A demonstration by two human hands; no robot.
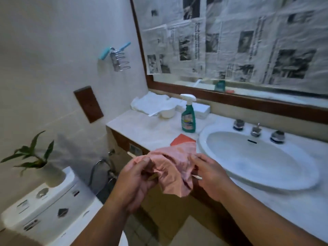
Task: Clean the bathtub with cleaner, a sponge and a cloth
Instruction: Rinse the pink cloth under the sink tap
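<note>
Pink cloth (174,167) hangs bunched before the bench (142,128) edge, pinched in the grip of left hand (134,178) and right hand (208,174), both raised, its folds hiding part of the orange sponge (183,139).

Dim, bluish indoor light. Soft overall focus; motion blur on plant (33,153) and newspaper-covered mirror (248,41). Wide-angle bending at edges. Diffuse shadow on wall behind plant.
</note>
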